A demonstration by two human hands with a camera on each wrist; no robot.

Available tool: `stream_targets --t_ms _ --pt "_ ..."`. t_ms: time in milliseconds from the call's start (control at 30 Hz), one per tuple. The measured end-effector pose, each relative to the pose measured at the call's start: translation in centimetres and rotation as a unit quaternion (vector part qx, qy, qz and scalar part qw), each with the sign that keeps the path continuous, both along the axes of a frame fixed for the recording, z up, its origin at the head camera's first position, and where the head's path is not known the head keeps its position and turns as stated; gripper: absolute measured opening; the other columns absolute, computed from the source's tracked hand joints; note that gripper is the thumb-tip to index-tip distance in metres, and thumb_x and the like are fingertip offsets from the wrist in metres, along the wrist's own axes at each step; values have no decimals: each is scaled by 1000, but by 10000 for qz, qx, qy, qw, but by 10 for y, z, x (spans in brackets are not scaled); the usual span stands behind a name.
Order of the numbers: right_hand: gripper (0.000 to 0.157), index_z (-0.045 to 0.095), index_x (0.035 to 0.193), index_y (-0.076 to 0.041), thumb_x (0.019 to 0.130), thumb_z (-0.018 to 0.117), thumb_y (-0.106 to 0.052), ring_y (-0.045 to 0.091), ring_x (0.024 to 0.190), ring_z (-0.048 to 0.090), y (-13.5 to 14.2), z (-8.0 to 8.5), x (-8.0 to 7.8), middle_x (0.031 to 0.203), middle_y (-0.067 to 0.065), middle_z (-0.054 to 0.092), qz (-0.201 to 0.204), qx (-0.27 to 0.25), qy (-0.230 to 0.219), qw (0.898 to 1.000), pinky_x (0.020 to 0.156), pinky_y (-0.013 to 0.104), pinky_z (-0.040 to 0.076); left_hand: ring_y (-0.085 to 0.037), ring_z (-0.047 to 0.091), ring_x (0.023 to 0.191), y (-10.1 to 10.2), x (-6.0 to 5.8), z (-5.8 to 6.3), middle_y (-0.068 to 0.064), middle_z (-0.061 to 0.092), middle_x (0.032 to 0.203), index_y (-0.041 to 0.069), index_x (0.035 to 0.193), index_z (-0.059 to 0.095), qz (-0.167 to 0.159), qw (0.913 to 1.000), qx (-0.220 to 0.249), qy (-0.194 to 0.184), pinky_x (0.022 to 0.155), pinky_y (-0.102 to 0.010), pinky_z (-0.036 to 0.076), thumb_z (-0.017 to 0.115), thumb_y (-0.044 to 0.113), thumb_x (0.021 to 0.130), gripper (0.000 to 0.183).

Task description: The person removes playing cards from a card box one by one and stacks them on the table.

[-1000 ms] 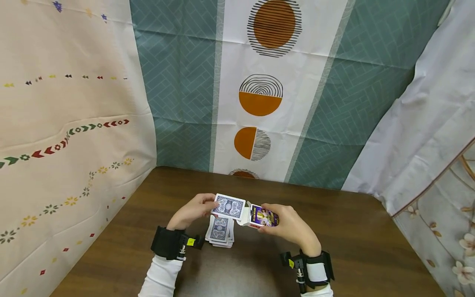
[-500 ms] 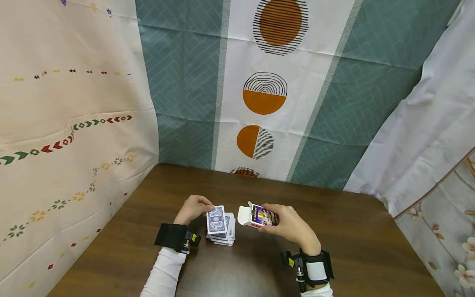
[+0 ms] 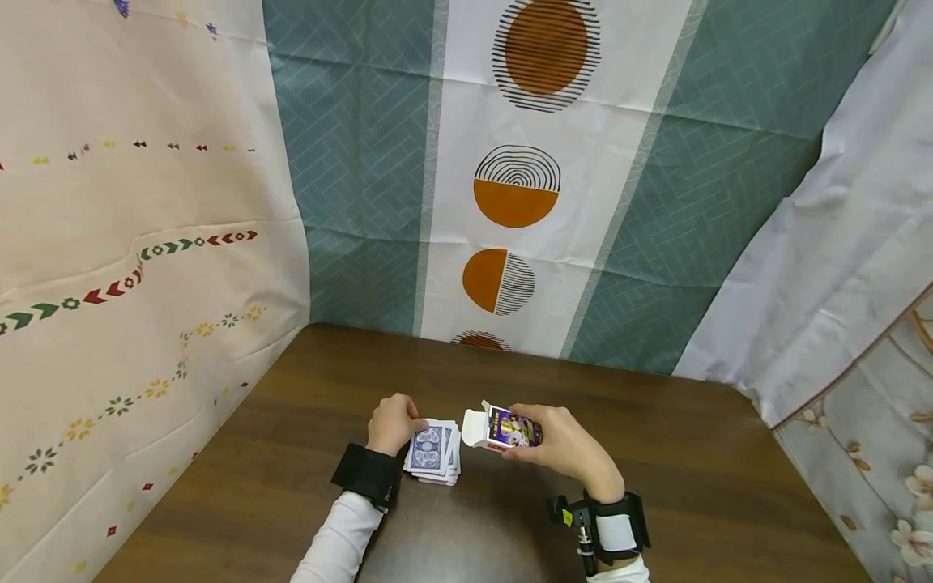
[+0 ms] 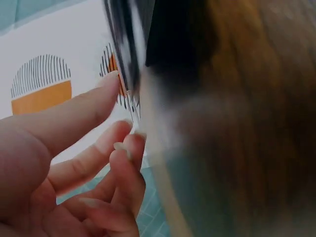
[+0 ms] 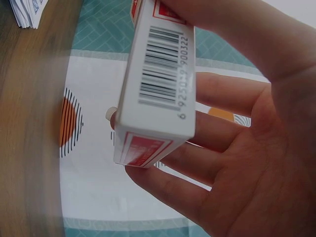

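Note:
A pile of playing cards (image 3: 440,478) with blue patterned backs lies on the table, its edges uneven. At the pile's far left corner, my left hand (image 3: 392,425) pinches the top playing card (image 3: 427,450) between thumb and fingers. The left wrist view shows cards (image 4: 126,54) edge-on and blurred beside the thumb tip. To the right, my right hand (image 3: 572,447) grips a card box (image 3: 510,427) with a purple printed front, thumb and fingers on opposite sides. Its white end flap (image 3: 474,427) hangs open toward the pile. The right wrist view shows the box's barcode side (image 5: 158,74).
Both hands work over a brown wooden table (image 3: 700,478). A patterned cloth (image 3: 357,243) hangs behind its far edge. Cream cloth (image 3: 146,324) stands along the left, and white curtain (image 3: 809,267) drapes on the right.
My left hand has drawn a card away from the box's open end, turned it and brought it down onto the pile. The right hand and the box have barely moved.

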State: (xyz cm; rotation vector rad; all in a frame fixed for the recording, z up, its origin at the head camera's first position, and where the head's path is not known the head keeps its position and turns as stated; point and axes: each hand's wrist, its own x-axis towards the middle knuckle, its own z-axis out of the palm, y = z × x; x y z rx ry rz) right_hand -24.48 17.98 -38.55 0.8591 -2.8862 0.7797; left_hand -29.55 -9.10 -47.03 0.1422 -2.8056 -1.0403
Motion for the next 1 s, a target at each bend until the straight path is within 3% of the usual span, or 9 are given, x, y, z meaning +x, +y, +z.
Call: stream_targets --t_ms 67,167,267,367,467,667,833,1000 --pt "61 63 122 -4 74 83 -35 12 84 57 0 -1 1 108 7 68 19 -14 17 10000 73 23 50 -20 55 63 2 3 5 -6 63 72 7 75 66 -111 9999 62 97 53 -33 40 80 21 78 20" --pt "61 63 122 -3 75 82 -35 12 84 57 0 -1 2 108 7 68 78 -39 27 10000 74 25 51 -15 50 62 9 11 24 -3 60 70 7 79 69 -768 9948 538 401 54 -28 37 74 22 85 17" --pt "62 62 123 -2 75 82 -35 13 84 58 1 0 3 109 8 68 143 -43 48 9999 75 26 52 -13 48 62 21 25 50 -2 60 70 6 83 71 -1801 9745 1185 619 56 -25 38 71 20 87 15" --pt "63 61 124 -1 75 82 -34 13 85 58 1 2 4 110 9 68 194 -30 105 9998 75 24 52 -11 48 62 35 41 67 0 59 69 6 85 71 -2400 9608 1254 595 54 -23 38 71 20 87 14" --pt "62 61 124 -2 75 82 -33 13 84 59 0 5 6 110 9 69 242 -60 206 9995 75 23 53 -10 45 57 48 49 72 1 56 66 5 83 69 -2416 9641 1020 420 50 -21 34 71 20 87 16" --pt "60 62 122 -2 74 83 -31 13 84 60 -3 9 10 110 8 69 373 -137 403 9984 76 25 54 -9 43 51 56 52 67 2 52 60 3 75 63 -2280 9687 952 221 46 -21 32 69 14 85 15" --pt "60 63 122 -2 74 84 -30 13 85 60 -4 9 10 111 9 69 352 -129 417 9984 76 25 54 -10 42 53 49 48 66 2 52 60 3 70 66 -2602 9552 1400 -188 49 -23 31 68 17 88 22" --pt "61 62 123 -2 74 84 -31 14 86 59 -2 9 9 112 9 68 236 -83 356 9991 76 24 53 -18 51 58 33 41 68 -2 55 65 1 81 66 -2818 9358 1993 -720 54 -26 35 66 23 91 24"
